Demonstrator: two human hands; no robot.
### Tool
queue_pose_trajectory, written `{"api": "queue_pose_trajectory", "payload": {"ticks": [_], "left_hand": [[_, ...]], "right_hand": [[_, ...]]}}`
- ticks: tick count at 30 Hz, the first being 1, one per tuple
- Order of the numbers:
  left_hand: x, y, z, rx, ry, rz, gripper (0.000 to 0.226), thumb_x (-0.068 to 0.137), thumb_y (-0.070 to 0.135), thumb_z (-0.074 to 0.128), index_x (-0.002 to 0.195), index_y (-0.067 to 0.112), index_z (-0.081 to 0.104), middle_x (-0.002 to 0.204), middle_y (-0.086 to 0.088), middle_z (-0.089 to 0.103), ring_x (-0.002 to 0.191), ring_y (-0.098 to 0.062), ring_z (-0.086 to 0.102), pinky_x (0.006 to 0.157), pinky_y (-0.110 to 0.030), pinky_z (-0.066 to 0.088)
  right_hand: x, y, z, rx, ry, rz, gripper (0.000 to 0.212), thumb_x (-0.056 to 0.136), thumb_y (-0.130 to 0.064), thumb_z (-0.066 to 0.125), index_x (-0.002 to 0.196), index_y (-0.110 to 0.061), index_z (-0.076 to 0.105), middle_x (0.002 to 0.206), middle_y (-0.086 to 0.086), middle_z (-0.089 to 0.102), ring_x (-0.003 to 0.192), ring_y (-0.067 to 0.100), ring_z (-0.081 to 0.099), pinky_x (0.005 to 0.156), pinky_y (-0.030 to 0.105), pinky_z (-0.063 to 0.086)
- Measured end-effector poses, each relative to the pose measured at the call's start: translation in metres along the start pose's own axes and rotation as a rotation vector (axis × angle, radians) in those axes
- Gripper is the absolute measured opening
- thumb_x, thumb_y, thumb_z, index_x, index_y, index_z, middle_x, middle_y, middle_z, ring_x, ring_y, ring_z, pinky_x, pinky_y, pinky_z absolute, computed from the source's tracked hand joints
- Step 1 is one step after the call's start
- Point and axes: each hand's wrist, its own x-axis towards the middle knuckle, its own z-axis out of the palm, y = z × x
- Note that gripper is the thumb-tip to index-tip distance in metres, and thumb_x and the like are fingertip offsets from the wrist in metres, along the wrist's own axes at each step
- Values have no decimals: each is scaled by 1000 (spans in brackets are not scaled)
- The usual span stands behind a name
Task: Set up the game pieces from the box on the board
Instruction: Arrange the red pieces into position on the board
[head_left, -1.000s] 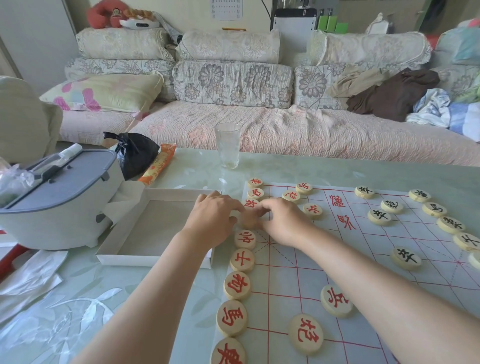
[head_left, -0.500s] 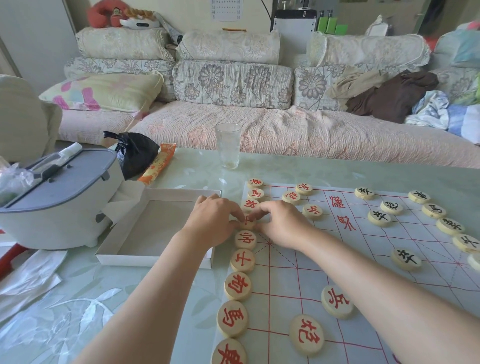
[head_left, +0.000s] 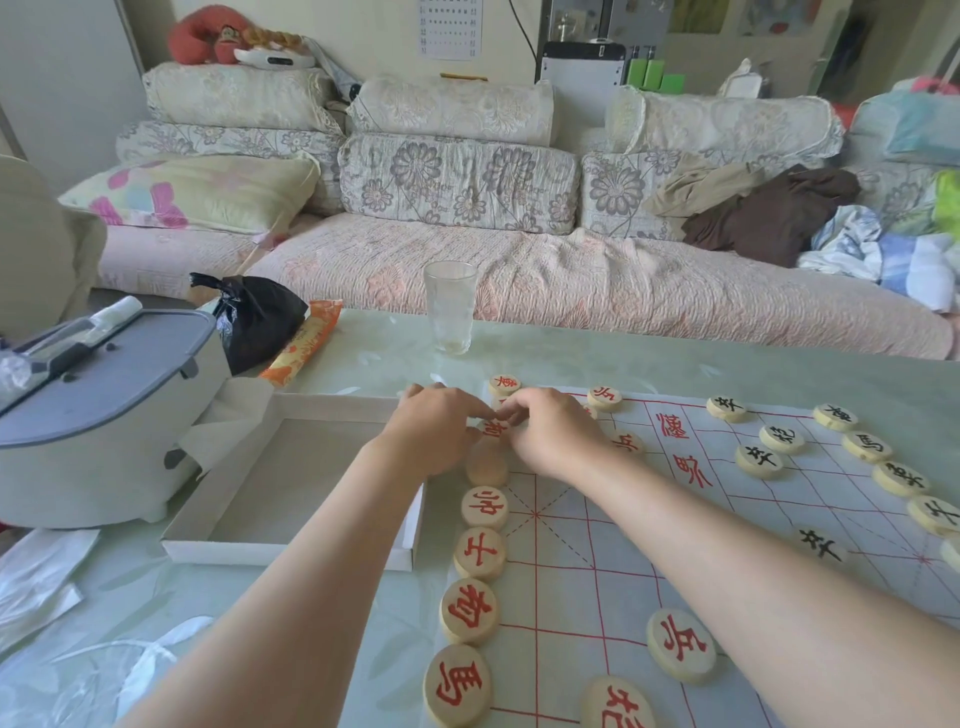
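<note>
Both hands meet at the board's left edge, toward its far corner. Left hand (head_left: 434, 434) and right hand (head_left: 550, 434) have their fingertips drawn together over one red piece (head_left: 491, 429) in the edge row; they touch it, but a firm pinch cannot be confirmed, since the fingers hide most of it.

Board (head_left: 649, 519) lies flat on the tabletop (head_left: 649, 358). Red pieces run in a line down its left edge. One piece (head_left: 487, 463), just nearer than the handled one, shows a blank face; it appears to lie face down. Black pieces (head_left: 781, 439) stand along the right side. Box (head_left: 291, 486) sits against the board's left edge, open, and no pieces show in its visible part.

Judgement: setup is near its end; the step in hand is seating and aligning a piece in the red row.

Recommendations:
- Centre the piece on its line crossing, level with its row mates.
- Work with fingertips only; wrists hover over neighbouring pieces and could knock them.
- Keep the thin board from shifting; press down lightly, do not drag.
- Turn the blank piece face up afterwards.
- Lift both hands straight up on release.

Glass (head_left: 450, 306) stands at the far tabletop edge, well apart from the work.
</note>
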Motion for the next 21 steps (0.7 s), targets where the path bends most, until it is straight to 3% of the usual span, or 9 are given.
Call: {"api": "queue_pose_trajectory", "payload": {"ticks": [6, 11, 15, 21], "left_hand": [[9, -1, 3, -6, 15, 11, 23, 89, 37, 62, 111, 38, 68, 116, 17, 67, 110, -9, 56, 92, -29, 27], [8, -4, 3, -40, 9, -8, 23, 87, 41, 63, 108, 38, 69, 114, 17, 66, 108, -9, 56, 91, -27, 27], [12, -8, -4, -113, 50, -74, 27, 90, 33, 58, 116, 35, 64, 120, 16, 64, 114, -13, 54, 98, -32, 30], [32, -2, 0, -133, -16, -113, 30, 93, 25, 53, 119, 33, 63, 122, 12, 65, 114, -15, 57, 100, -33, 32]], "right_hand": [[2, 2, 1, -2, 1, -13, 20, 90, -23, 61, 102, -35, 71, 113, -12, 67, 106, 14, 60, 84, 26, 47], [4, 6, 2, 17, -7, -13, 21, 88, -27, 64, 106, -36, 69, 111, -15, 66, 106, 11, 60, 85, 25, 46], [14, 15, -8, 22, 127, -14, 16, 90, -25, 61, 101, -36, 65, 105, -17, 64, 98, 11, 59, 78, 27, 46], [38, 20, -18, -174, -50, -131, 47, 89, -6, 55, 124, -36, 64, 130, -7, 62, 118, 17, 57, 92, 30, 48]]}}
